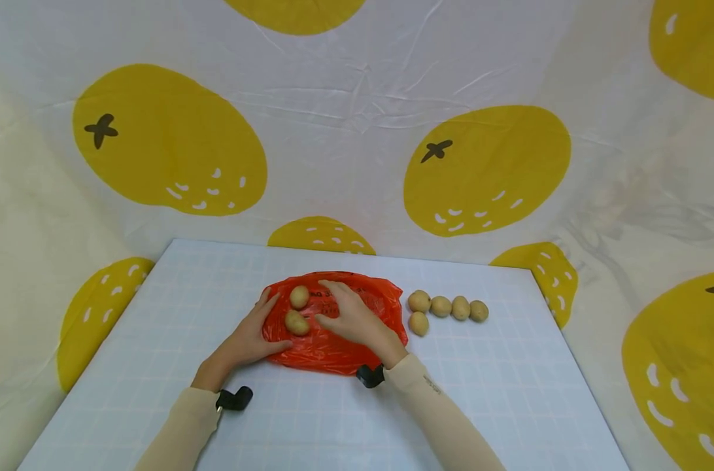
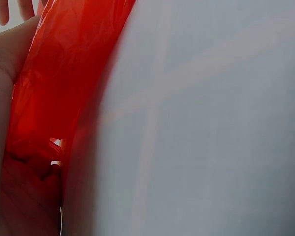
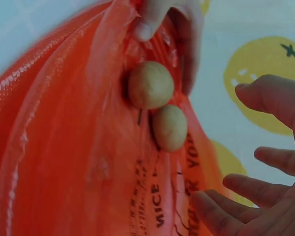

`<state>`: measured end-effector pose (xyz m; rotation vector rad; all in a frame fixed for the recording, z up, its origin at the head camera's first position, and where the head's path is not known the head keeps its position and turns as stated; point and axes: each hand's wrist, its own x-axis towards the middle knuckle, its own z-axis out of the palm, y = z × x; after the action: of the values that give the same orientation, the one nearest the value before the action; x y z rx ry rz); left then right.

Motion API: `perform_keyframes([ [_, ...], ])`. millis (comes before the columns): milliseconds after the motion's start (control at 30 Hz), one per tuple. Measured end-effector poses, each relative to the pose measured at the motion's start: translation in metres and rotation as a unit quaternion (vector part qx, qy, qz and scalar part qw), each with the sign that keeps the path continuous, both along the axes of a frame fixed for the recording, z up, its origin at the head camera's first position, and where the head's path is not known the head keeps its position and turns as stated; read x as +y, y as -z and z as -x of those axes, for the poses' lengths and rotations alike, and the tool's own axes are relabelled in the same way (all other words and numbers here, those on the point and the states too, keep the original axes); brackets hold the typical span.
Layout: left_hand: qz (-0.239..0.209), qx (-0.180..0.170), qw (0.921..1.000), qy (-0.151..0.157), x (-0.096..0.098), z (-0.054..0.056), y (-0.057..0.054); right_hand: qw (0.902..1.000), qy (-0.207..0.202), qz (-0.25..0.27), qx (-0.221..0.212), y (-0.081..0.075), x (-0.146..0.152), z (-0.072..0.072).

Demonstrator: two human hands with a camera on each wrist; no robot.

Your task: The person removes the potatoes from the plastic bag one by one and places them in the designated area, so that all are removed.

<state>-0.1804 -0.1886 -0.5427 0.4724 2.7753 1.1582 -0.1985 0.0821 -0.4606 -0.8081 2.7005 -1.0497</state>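
A red plastic bag (image 1: 345,350) with dark print lies flat on the table, and two potatoes, one nearer (image 1: 297,323) and one farther (image 1: 299,297), sit on its left part. My left hand (image 1: 251,335) touches the bag's left edge, thumb and fingers spread apart on either side of that end. In the left wrist view, red film (image 2: 64,78) covers part of this hand. My right hand (image 1: 354,317) is over the middle of the bag, to the right of the potatoes. Its fingers are parted with nothing between them, as the right wrist view also shows.
To the right of the bag, several potatoes (image 1: 441,307) stand in a row, with another potato (image 1: 418,324) in front of the row's left end. The table (image 1: 480,392) has a pale checked cover. A fruit-printed cloth (image 1: 333,144) hangs behind and at both sides.
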Motion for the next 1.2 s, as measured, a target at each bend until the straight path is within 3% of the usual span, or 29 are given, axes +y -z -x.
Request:
perform_keyframes([
  [400, 0.008, -0.007, 0.9999, 0.0, 0.002, 0.0, -0.002, 0.9988, 0.012, -0.003, -0.048, 0.028, -0.016, 0.008],
  [800, 0.009, 0.001, 1.0, -0.001, 0.001, 0.0, -0.001, 0.9969, 0.001, 0.022, -0.075, 0.04, -0.025, 0.012],
  [1200, -0.003, 0.01, 0.9999, 0.001, 0.001, -0.001, 0.001, 0.9979, -0.023, 0.021, -0.058, 0.049, -0.036, 0.013],
])
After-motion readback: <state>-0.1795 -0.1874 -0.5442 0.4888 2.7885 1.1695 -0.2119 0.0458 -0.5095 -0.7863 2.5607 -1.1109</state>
